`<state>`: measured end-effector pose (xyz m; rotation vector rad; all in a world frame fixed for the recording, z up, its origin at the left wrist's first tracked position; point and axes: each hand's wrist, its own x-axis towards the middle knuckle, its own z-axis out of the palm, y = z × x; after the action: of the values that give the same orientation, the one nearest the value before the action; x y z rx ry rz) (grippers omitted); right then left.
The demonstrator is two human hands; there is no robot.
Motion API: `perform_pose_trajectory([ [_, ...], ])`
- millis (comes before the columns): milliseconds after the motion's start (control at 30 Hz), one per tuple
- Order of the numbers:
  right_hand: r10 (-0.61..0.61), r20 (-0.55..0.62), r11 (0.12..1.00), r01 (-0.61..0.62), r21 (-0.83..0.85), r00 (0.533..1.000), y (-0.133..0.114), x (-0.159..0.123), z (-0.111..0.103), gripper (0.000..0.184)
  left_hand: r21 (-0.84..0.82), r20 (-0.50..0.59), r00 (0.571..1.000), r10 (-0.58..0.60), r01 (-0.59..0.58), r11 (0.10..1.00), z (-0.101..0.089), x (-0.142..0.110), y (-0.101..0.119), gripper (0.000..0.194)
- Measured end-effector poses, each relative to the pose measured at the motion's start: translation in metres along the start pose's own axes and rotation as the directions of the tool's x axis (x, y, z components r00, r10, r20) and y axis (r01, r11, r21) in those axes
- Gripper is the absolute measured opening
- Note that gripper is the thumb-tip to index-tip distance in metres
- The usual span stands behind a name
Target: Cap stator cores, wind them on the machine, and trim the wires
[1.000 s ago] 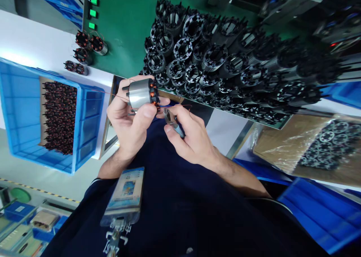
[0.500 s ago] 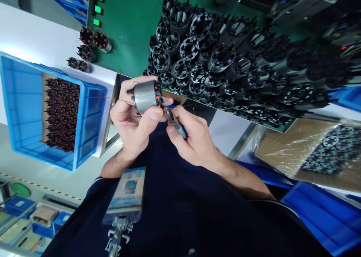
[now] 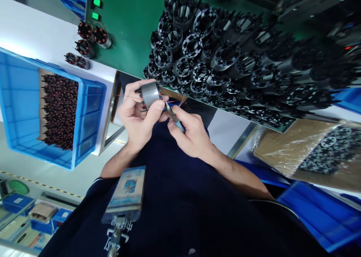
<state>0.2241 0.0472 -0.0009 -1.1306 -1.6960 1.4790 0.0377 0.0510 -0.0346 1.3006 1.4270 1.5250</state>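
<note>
My left hand [image 3: 138, 118] is closed round a small silver motor stator [image 3: 150, 93] with copper windings at its ends, held above my lap. Thin copper wires trail from the stator to the left and right. My right hand [image 3: 191, 136] grips a small pair of cutters [image 3: 175, 118] with blue handles, its tips against the stator's right end. Both hands sit just below the front edge of the green bench [image 3: 129, 27].
A big heap of black unwound stator cores [image 3: 239, 61] covers the green bench. A few wound stators [image 3: 91, 39] stand at its left end. A blue crate [image 3: 17, 110] of wound stators sits on the left. Bagged black rings [image 3: 324, 151] lie on cardboard at right.
Both hands have shifted slightly up and right with the stator. The stator has been turned in my left hand, and the cutter tips now sit closer to its end.
</note>
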Motion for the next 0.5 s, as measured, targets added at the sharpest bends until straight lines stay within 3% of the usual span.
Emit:
perform_pose_trajectory([
  [67, 0.148, 0.053, 0.987, -0.151, 0.056, 0.988, 0.023, 0.003, 0.005, 0.018, 0.007, -0.061, 0.993, -0.097, 0.098, 0.995, 0.0, -0.011, -0.029, 0.051],
  [167, 0.425, 0.161, 0.886, -0.445, 0.128, 0.891, 0.063, 0.01, 0.017, 0.018, 0.023, -0.149, 0.935, -0.323, 0.33, 0.944, 0.0, -0.03, -0.079, 0.07],
  [233, 0.528, 0.21, 0.813, -0.562, 0.155, 0.823, 0.085, 0.015, 0.025, 0.019, 0.022, -0.175, 0.893, -0.414, 0.424, 0.905, 0.001, -0.041, -0.108, 0.077],
  [300, 0.575, 0.229, 0.771, -0.614, 0.172, 0.786, 0.101, 0.019, 0.031, 0.021, 0.009, -0.18, 0.865, -0.468, 0.477, 0.879, 0.001, -0.049, -0.126, 0.079],
  [400, 0.63, 0.245, 0.711, -0.674, 0.201, 0.737, 0.113, 0.026, 0.035, 0.022, -0.036, -0.176, 0.826, -0.535, 0.537, 0.843, -0.005, -0.051, -0.128, 0.08],
  [500, 0.661, 0.248, 0.664, -0.706, 0.247, 0.708, 0.113, 0.029, 0.032, 0.022, -0.056, -0.182, 0.817, -0.547, 0.547, 0.835, -0.041, -0.038, -0.108, 0.074],
])
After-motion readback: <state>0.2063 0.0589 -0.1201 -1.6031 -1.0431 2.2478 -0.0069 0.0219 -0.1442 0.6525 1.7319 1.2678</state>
